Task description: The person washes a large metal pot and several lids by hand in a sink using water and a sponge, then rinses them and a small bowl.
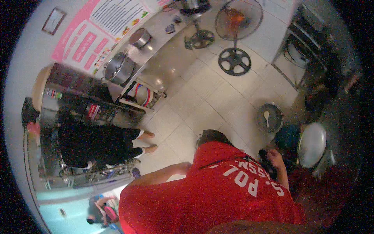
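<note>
My right hand [274,158] is beside the right side of my red shirt, its fingers curled around a small black object [264,155] too blurred to name. My left forearm [175,171] reaches inward at the left of the shirt, and the left hand is hidden behind it. Past my right hand, a round dark metal pan [274,125] sits low, with a pale spoon-like utensil [266,115] lying in it. To its right is a large oval grey metal lid or dish [312,144]. Between the hand and this lid lies dark, blurred material.
Tiled floor [216,99] spreads ahead. A pedestal fan [239,20] stands beyond. A counter [163,38] holds a large metal pot [119,68] and a smaller pot [140,38]. At left is a person in black clothing [96,143]; another person [100,209] is at lower left.
</note>
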`<act>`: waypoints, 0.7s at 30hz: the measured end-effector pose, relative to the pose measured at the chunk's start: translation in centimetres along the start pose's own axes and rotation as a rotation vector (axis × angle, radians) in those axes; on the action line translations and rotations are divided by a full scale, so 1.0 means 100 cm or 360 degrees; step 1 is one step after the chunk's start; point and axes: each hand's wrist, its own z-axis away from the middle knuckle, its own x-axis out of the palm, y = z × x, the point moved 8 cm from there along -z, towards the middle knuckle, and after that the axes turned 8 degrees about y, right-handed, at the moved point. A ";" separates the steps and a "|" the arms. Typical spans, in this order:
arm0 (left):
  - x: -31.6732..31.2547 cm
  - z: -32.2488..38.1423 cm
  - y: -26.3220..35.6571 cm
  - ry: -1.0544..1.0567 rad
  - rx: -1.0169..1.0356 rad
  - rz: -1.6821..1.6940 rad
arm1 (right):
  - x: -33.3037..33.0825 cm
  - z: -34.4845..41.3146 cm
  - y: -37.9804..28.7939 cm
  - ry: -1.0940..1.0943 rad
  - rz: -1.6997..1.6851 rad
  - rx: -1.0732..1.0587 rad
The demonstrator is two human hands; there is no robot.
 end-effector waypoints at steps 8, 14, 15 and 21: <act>-0.110 -0.084 0.021 0.0124 -0.0171 0.0019 | -0.039 -0.068 0.053 0.0396 -0.0014 0.0108; -0.245 -0.200 0.103 0.0089 -0.0148 -0.0269 | -0.048 -0.065 0.044 0.0871 -0.0492 0.0342; -0.260 -0.220 0.116 0.0075 -0.0139 -0.0326 | -0.042 -0.067 0.025 0.0829 -0.0411 0.0371; -0.337 -0.336 0.225 0.0093 -0.0057 -0.0656 | 0.026 -0.096 0.031 0.0797 -0.0233 0.0550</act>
